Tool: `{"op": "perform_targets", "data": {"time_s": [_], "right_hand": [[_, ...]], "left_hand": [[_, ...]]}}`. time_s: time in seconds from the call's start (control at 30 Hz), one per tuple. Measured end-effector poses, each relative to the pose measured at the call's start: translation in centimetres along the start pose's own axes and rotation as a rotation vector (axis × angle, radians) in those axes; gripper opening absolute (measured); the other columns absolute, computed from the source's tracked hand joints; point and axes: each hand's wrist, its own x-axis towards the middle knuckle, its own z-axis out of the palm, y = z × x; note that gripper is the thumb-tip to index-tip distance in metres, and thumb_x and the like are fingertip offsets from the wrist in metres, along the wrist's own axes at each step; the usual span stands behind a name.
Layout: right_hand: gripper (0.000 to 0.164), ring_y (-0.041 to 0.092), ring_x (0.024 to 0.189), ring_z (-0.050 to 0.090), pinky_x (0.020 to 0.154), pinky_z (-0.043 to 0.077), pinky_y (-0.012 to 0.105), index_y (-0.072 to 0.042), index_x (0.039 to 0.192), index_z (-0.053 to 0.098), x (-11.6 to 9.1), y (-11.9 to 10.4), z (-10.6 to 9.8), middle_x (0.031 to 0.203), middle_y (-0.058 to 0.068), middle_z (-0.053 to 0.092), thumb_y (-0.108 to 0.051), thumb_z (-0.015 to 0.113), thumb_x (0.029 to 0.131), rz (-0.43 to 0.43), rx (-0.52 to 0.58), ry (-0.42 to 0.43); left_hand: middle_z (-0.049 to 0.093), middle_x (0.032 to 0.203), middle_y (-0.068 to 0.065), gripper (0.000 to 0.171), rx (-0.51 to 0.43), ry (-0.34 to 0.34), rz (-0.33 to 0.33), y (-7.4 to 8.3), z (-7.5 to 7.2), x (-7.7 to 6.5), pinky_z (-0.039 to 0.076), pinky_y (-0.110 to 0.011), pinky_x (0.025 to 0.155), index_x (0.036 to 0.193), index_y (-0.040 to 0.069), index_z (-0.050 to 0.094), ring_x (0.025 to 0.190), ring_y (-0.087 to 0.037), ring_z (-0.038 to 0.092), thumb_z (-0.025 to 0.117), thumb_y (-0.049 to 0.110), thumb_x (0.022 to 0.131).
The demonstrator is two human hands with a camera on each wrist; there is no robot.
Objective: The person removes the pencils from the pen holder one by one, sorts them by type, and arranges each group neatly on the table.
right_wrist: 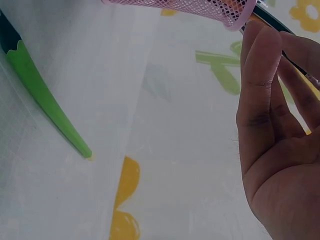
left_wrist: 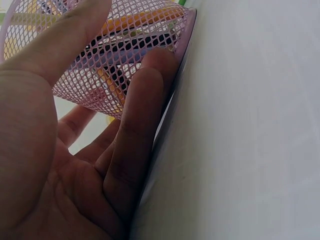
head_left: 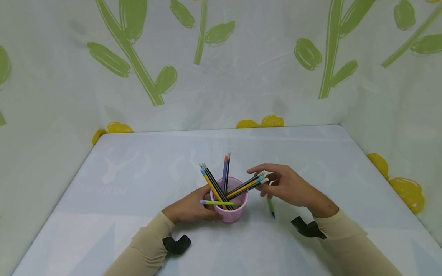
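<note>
A pink mesh pencil cup [head_left: 230, 216] stands on the table, filled with several pencils. My left hand [head_left: 193, 205] holds it from the left, fingers and thumb curved around the mesh wall [left_wrist: 107, 87]. Black and yellow pencils [head_left: 214, 186] lean left, while a purple pencil [head_left: 225, 168] stands nearly upright. A lime pencil [head_left: 219, 202] slants left across the rim. My right hand [head_left: 286, 188] is at the ends of a bunch of pencils [head_left: 246, 185] leaning right, fingers spread loosely around them; firm contact is unclear. Below it a green pencil [head_left: 271, 208] lies on the table.
The white table [head_left: 138, 165] meets a pale back wall printed with green stems and leaves [head_left: 165, 78]. Yellow flower shapes [head_left: 407, 193] show along the table's edges. A black strap piece [head_left: 177, 244] sits at each wrist.
</note>
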Motion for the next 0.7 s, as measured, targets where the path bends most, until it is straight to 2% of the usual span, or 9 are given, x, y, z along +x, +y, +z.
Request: {"op": "perform_targets", "data": {"time_s": [0.23,0.57,0.7], "right_hand": [[0.038,0.037,0.076,0.069,0.063,0.060,0.038,-0.016,0.130,0.063,0.04,-0.07,0.28,0.108,0.016,0.070,-0.007,0.067,0.094,-0.025,0.032,-0.013],[0.029,0.036,0.073,0.068,0.061,0.059,0.041,-0.010,0.122,0.066,0.18,-0.04,0.53,0.098,0.010,0.071,-0.007,0.069,0.093,-0.049,0.053,-0.018],[0.027,0.036,0.073,0.068,0.061,0.059,0.040,-0.011,0.120,0.067,0.29,0.03,0.66,0.099,0.010,0.071,-0.008,0.069,0.093,-0.042,0.049,-0.012]], "left_hand": [[0.062,0.128,0.002,0.071,0.018,0.001,0.002,0.05,-0.03,0.01,0.048,-0.035,0.096,0.139,0.028,0.048,0.117,-0.020,0.054,0.085,0.029,0.078],[0.063,0.122,-0.004,0.071,-0.015,-0.014,0.009,0.01,-0.04,0.00,0.056,-0.033,0.084,0.140,0.023,0.048,0.103,-0.020,0.062,0.085,0.026,0.079],[0.066,0.118,-0.003,0.069,-0.020,-0.015,0.011,0.02,-0.04,-0.02,0.055,-0.033,0.086,0.139,0.021,0.049,0.100,-0.019,0.063,0.084,0.025,0.080]]}}
